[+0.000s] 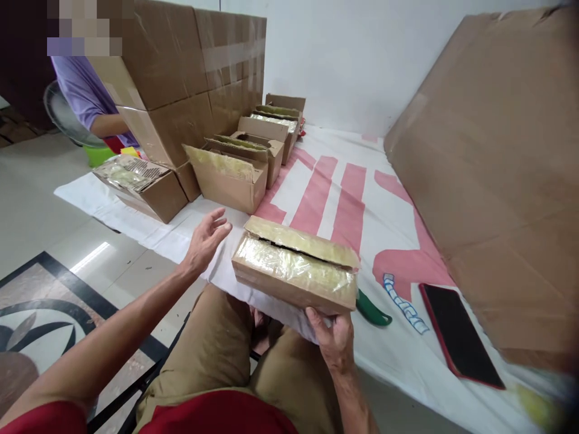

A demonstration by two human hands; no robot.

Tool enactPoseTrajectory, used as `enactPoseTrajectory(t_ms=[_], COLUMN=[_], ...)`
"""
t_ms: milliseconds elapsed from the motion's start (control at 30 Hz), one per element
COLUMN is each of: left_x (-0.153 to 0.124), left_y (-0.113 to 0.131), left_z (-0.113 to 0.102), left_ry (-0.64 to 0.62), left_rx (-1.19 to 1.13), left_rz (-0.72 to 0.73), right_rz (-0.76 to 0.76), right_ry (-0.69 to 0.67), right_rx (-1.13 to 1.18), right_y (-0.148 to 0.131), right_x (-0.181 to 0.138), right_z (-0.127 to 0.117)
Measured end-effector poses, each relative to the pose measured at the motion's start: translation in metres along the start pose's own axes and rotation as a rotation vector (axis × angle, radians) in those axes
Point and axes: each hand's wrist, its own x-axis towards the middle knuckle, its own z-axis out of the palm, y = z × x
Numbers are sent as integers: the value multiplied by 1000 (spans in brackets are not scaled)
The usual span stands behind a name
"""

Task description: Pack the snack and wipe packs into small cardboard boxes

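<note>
A small cardboard box (294, 286) with shiny clear tape over its top lies at the table's near edge. Its two top flaps lie nearly flat, with a narrow dark gap between them. My right hand (335, 337) grips the box's near right corner, thumb on the front side and the other fingers partly hidden. To the left of the box, my left hand (208, 238) is raised in the air, fingers apart and holding nothing. A green-handled tool (373, 310) lies just right of the box, partly hidden behind it.
Open cardboard boxes (230, 184) stand in a row beyond. A taped box (145, 184) sits at left beside a tall carton stack (181, 66). A person in a purple sleeve (81, 96) is behind it. A phone (461, 334) and large cardboard sheet (506, 181) are at right.
</note>
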Motion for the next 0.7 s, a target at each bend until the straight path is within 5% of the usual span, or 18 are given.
enactPoseTrajectory(t_ms=[167, 367, 500, 700], left_x=[-61, -81, -89, -89], left_y=[31, 29, 28, 37], left_z=[-3, 19, 23, 5], left_ry=[-99, -103, -81, -55], left_rx=[203, 165, -11, -220], left_rz=[166, 154, 137, 42], right_rz=[-59, -250, -294, -314], right_ry=[84, 146, 219, -28], right_rx=[130, -193, -177, 44], right_y=[-31, -82, -93, -92], right_x=[8, 27, 26, 17], right_z=[-17, -32, -28, -49])
